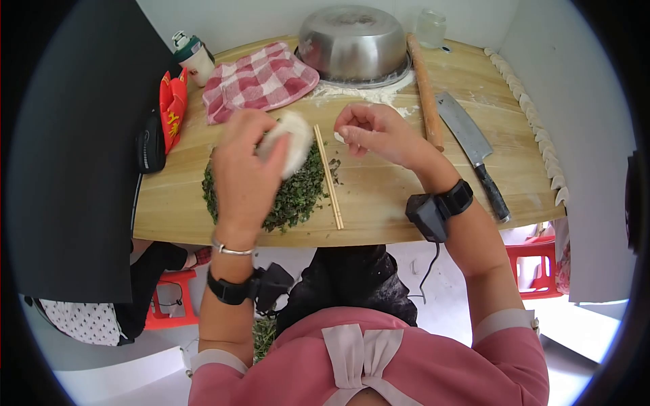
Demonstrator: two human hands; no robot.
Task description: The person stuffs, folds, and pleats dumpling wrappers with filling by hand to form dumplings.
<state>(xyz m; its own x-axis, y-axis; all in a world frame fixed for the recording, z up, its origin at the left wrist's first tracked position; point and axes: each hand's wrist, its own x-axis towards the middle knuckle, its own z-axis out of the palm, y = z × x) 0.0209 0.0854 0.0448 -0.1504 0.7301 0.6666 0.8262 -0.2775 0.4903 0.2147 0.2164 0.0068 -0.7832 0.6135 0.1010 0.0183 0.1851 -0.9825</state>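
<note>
My left hand (247, 162) is raised over a heap of chopped greens (298, 199). A white round of dough (291, 145), blurred by motion, is gripped between its thumb and fingers. To the right, my right hand (379, 132) is closed in a pinch above the board, with a small white bit of dough (339, 137) at its fingertips. A pair of chopsticks (328, 179) lies along the right side of the greens, between my two hands. The heap is partly hidden behind my left hand.
Behind are a checked cloth (261, 78), an upturned steel basin (352, 44) with flour around it, and a glass jar (430, 28). A rolling pin (425, 95) and a cleaver (467, 132) lie right. Folded dumplings (535, 122) line the right edge; a bottle (194, 57) stands left.
</note>
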